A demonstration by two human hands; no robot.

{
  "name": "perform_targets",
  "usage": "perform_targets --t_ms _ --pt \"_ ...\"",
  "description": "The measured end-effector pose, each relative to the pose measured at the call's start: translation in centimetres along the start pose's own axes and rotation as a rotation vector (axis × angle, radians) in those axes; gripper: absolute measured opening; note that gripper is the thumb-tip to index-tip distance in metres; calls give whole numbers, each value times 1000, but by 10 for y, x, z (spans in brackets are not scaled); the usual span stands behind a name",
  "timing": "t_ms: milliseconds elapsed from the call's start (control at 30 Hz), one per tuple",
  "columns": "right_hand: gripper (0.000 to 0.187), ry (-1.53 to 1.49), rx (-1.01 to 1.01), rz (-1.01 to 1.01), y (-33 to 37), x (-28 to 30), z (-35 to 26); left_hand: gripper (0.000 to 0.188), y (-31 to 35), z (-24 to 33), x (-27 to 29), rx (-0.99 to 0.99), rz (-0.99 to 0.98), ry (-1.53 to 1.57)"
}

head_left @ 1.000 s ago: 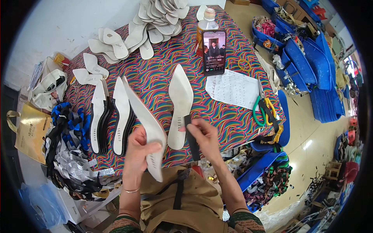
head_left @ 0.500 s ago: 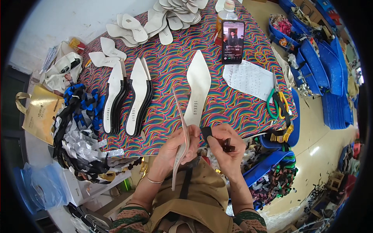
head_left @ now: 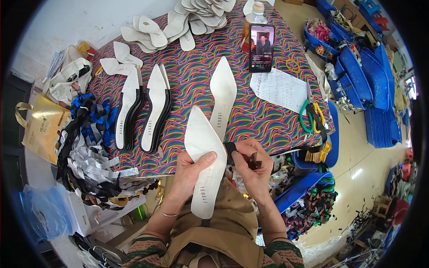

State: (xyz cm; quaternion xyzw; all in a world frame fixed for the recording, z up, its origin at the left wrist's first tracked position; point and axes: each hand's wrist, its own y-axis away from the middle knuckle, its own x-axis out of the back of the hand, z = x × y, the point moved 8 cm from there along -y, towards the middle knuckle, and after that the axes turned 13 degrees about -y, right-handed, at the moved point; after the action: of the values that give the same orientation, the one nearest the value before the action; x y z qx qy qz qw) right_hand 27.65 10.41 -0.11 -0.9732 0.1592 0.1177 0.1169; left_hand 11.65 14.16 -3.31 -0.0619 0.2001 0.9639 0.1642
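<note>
My left hand (head_left: 184, 178) grips a white shoe insole (head_left: 202, 138) by its middle, thumb flat on the printed face, pointed toe up. My right hand (head_left: 255, 174) is closed on a black strip (head_left: 230, 147), whose end meets the insole's right edge; whether it is stuck there I cannot tell. A small dark brown piece (head_left: 255, 161) shows among the right fingers. Beyond my hands another white insole (head_left: 223, 85) lies on the patterned tablecloth (head_left: 187, 89). To the left are two stacks of black-edged insoles, a left stack (head_left: 128, 111) and a right stack (head_left: 157, 111).
Loose white insoles (head_left: 176, 27) are heaped at the back. A phone (head_left: 261, 48) leans on a bottle (head_left: 254, 18), beside a paper sheet (head_left: 279, 89) and scissors (head_left: 308, 116). Fabric strips (head_left: 91, 165) hang off the left edge. Blue bins (head_left: 377, 85) stand at right.
My left hand has turned the insole from edge-on to face up toward me. My right hand stays beside it with the black strip. The whole view has shifted slightly.
</note>
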Motion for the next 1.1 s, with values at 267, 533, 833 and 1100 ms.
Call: perform_targets --t_ms 267,533,833,1100 --pt "22 -11 -32 15 4 -1 1 19 -2 1 1 33 2 -82" --pt "8 -198 -221 -75 -5 3 9 20 -3 3 0 73 -51 -106" --pt "3 -236 -289 115 -8 -3 23 21 -8 11 -9 -9 1 -103" --pt "11 -2 -375 -98 33 -9 34 23 -12 31 -7 -9 32 60"
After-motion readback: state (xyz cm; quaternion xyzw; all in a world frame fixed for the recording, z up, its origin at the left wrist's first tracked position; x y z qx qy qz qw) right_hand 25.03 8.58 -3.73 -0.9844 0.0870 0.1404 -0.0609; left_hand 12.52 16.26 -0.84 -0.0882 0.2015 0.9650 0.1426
